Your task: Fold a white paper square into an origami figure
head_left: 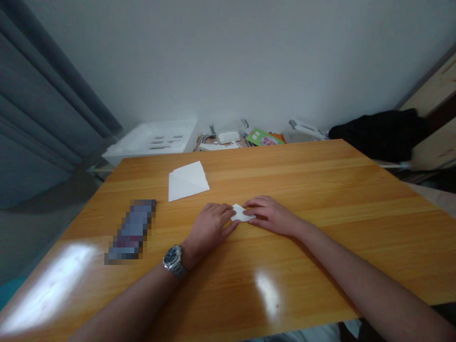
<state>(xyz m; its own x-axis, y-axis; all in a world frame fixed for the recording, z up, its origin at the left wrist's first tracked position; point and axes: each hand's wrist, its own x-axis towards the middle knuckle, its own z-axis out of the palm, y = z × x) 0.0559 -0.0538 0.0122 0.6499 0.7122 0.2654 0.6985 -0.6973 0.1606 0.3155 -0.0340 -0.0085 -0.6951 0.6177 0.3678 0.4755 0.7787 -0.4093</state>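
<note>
A small piece of folded white paper (239,213) lies on the wooden table between my two hands. The fingers and thumb of my left hand (213,225) close on its left edge; a metal wristwatch (174,259) sits on that wrist. From the other side, my right hand (270,215) has its fingers on the right part of the paper, and the fingertips cover some of it. Behind my left hand, flat on the table, are white paper sheets (188,181).
A blurred-out dark flat device (132,232) lies on the table (306,175) at left. Beyond the far edge are a white foam tray (156,135), a green booklet (263,137), assorted parts and a black cloth (381,133). A grey curtain (42,95) hangs at left.
</note>
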